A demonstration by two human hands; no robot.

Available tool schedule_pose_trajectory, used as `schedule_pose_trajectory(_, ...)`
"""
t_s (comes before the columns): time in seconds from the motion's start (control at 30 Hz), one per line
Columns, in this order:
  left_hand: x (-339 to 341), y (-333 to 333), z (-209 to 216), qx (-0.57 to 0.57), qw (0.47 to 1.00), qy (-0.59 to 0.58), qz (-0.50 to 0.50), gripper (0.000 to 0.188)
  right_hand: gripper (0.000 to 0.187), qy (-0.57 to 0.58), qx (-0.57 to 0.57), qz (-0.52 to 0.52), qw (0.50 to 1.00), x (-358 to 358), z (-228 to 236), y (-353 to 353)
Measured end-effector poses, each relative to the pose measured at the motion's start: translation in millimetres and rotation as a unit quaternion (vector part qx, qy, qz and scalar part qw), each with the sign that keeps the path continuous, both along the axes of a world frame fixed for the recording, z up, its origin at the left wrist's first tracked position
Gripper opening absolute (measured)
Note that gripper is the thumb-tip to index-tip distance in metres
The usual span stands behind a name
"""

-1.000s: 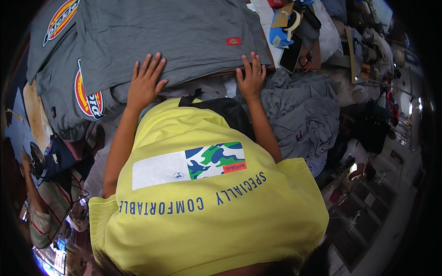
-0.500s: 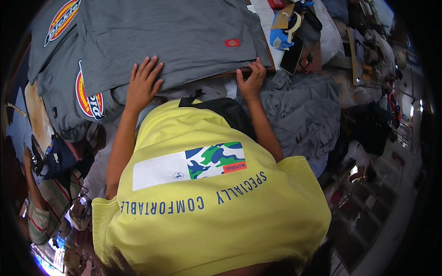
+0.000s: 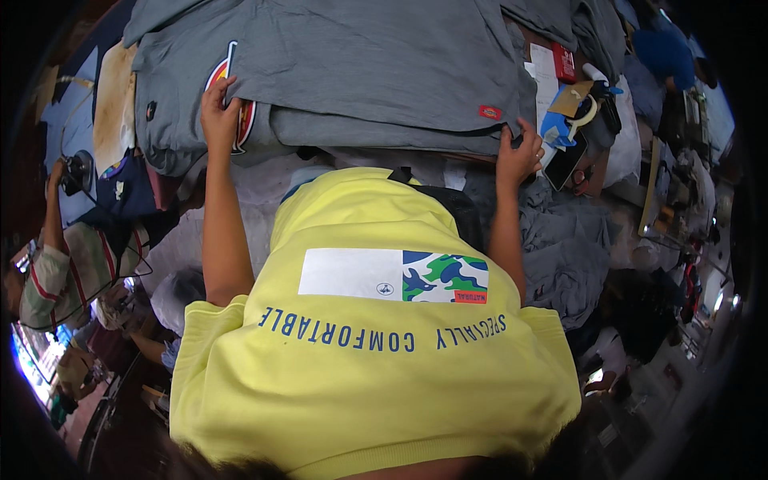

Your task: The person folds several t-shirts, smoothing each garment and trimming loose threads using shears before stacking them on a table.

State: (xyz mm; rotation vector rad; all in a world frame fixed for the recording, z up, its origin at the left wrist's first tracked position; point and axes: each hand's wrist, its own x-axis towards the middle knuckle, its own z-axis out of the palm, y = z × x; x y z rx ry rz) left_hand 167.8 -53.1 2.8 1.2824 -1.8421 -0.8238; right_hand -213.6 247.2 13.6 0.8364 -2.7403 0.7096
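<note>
A grey shirt (image 3: 360, 72) lies spread over other grey garments on the table in front of me, its near edge running from side to side. A small red label (image 3: 490, 112) sits near its right corner. My left hand (image 3: 220, 118) is at the shirt's left edge, fingers and thumb closed on the fabric beside a red and yellow patch (image 3: 245, 132), which is partly covered. At the right corner, my right hand (image 3: 518, 158) has its thumb and bent fingers on the hem, pinching the cloth.
Right of the shirt are a blue tape dispenser (image 3: 560, 128), a dark phone (image 3: 566, 164) and a red box (image 3: 563, 62). Crumpled grey garments (image 3: 564, 248) hang by my right arm. At far left, another person's hand (image 3: 56, 172) holds an iron (image 3: 78, 172).
My left hand has gone from lying spread on the shirt to gripping its left edge, further left. The right hand stays by the right corner, fingers more bent. The whole view has shifted.
</note>
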Motion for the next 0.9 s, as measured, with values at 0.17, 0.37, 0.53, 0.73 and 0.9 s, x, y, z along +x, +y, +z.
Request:
schedule_pose_trajectory(0.17, 26.5, -35.7, -5.6, -0.008, 0.994, -0.041, -0.096, 0.031, 0.016, 0.007, -0.032, 0.100, 0.994, -42.6, 4.6, -3.9)
schedule_pose_trajectory(0.37, 21.0, -91.6, 26.8, 0.226, 0.963, 0.069, -0.128, 0.019, 0.022, -0.339, -0.214, 0.026, 0.916, -98.3, 5.5, -39.5)
schedule_pose_trajectory(0.53, 7.1, -126.1, 1.0, 0.284, 0.947, -0.081, -0.129, 0.020, 0.021, -0.390, -0.235, -0.043, 0.889, -111.9, -23.7, -68.3)
schedule_pose_trajectory(0.73, -6.7, -117.2, -0.9, 0.239, 0.961, -0.108, -0.081, 0.027, 0.015, -0.316, -0.212, -0.039, 0.924, -121.4, -41.4, -63.3)
schedule_pose_trajectory(0.9, -7.1, -111.9, -2.1, 0.226, 0.966, -0.111, -0.052, 0.026, 0.014, -0.284, -0.195, -0.046, 0.937, -120.5, -44.7, -65.3)
